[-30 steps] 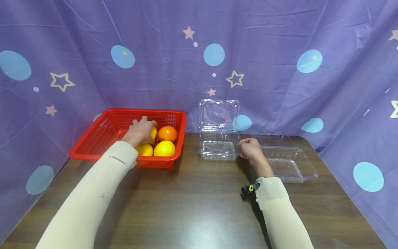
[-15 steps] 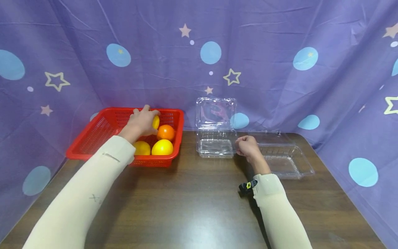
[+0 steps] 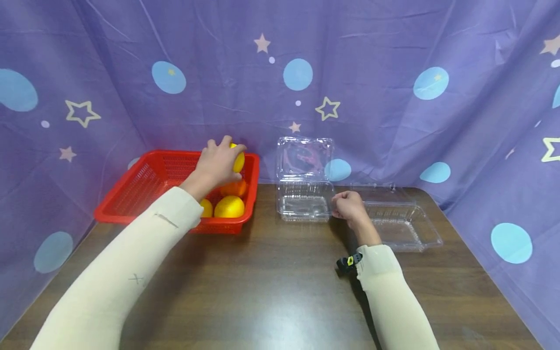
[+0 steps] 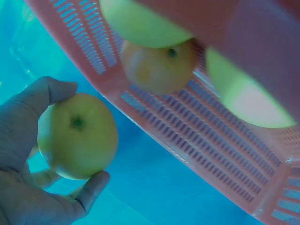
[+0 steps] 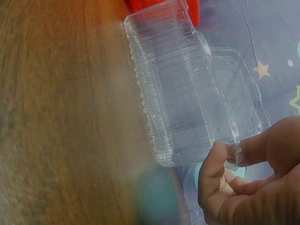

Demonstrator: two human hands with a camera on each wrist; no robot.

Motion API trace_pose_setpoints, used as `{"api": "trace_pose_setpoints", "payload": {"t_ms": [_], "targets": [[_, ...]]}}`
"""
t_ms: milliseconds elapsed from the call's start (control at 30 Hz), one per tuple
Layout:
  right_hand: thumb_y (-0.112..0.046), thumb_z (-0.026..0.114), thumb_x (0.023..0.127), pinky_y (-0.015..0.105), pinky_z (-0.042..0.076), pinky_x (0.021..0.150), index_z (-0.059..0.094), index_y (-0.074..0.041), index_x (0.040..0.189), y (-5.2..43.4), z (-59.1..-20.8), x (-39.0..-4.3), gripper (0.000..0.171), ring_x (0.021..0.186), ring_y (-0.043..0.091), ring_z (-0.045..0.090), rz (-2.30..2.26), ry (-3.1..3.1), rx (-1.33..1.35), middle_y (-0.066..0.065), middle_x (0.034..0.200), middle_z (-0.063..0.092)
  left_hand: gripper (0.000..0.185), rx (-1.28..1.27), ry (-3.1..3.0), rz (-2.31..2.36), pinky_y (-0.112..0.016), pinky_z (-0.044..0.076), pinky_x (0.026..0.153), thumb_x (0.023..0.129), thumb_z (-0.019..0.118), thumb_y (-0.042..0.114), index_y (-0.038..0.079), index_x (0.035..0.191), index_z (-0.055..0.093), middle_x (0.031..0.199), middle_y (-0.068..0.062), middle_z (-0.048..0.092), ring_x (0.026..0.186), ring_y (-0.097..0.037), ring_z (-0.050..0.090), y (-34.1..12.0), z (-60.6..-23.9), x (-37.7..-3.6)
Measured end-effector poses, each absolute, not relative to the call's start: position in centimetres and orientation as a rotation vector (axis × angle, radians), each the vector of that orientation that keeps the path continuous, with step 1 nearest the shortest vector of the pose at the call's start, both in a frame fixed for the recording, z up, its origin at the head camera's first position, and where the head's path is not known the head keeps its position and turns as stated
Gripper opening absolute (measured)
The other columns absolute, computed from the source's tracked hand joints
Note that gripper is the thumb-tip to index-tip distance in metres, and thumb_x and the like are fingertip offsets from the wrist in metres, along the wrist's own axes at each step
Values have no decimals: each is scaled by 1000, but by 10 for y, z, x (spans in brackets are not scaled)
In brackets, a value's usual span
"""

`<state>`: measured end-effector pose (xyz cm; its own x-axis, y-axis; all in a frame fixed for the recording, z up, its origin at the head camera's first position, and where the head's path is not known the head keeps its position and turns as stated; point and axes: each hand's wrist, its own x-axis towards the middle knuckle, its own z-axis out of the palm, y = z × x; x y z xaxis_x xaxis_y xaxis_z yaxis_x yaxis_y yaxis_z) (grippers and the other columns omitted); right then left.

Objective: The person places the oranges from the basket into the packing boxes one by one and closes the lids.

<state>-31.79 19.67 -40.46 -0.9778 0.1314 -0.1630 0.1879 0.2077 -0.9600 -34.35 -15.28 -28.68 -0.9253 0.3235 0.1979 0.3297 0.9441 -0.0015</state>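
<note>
My left hand [image 3: 217, 163] grips a round yellow fruit [image 3: 238, 159] above the red basket's far right part. The left wrist view has the fruit [image 4: 78, 136] between thumb and fingers, its stem dimple facing the camera. Inside the red plastic basket [image 3: 175, 219] lie an orange fruit [image 3: 233, 188], partly behind the hand, and two yellow fruits, one of them a full round [image 3: 229, 207]. My right hand [image 3: 350, 206] pinches the right rim of a clear plastic clamshell box [image 3: 305, 217], whose lid [image 3: 305, 155] stands up behind it. In the right wrist view, thumb and fingers [image 5: 213, 171] hold that rim.
A second clear box [image 3: 402, 233] lies with its lid raised at the right, behind my right forearm. A patterned purple curtain [image 3: 372, 121] hangs along the back edge of the wooden table [image 3: 262, 282]. A black strap device [image 3: 347, 264] sits at my right wrist.
My left hand has lifted the yellow fruit up and to the right, from among the other fruits to above the basket's rim. The right hand keeps its pinch on the box.
</note>
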Motion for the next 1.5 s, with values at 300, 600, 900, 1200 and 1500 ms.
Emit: {"api": "trace_pose_setpoints", "payload": {"t_ms": [300,600,900,1200,1500], "targets": [[6,44,95,21,55,59,55,9,110,195,-406,-317,19,61,11,53,-1934,2414,318,13,103,52,74,-576,-2810,-122,-56,49,89,81,79,31,18,149,52,144,-22,42,105,-50,49,-117,-282,-341],[5,42,94,22,58,63,58,11,111,196,-405,-317,24,69,15,57,-1910,2450,304,14,104,54,78,-624,-2843,-171,-50,52,85,80,80,34,20,150,50,144,-21,44,105,-47,51,-72,-290,-342],[5,45,94,23,58,63,59,14,113,199,-405,-318,25,67,14,57,-1888,2475,300,14,101,54,75,-644,-2913,-153,-51,53,87,80,82,37,22,148,52,146,-18,45,111,-46,52,-39,-310,-337],[5,43,94,23,58,64,58,17,118,199,-406,-317,30,68,13,55,-1883,2464,317,14,101,53,79,-629,-2977,-188,-53,51,92,79,83,41,25,149,51,144,-16,46,115,-46,51,-27,-334,-334],[6,44,94,24,59,64,59,15,113,196,-407,-317,26,66,13,56,-1890,2447,305,12,97,53,78,-642,-3004,-213,-50,53,89,79,83,35,24,150,51,144,-15,46,112,-45,53,-21,-346,-335]]}}
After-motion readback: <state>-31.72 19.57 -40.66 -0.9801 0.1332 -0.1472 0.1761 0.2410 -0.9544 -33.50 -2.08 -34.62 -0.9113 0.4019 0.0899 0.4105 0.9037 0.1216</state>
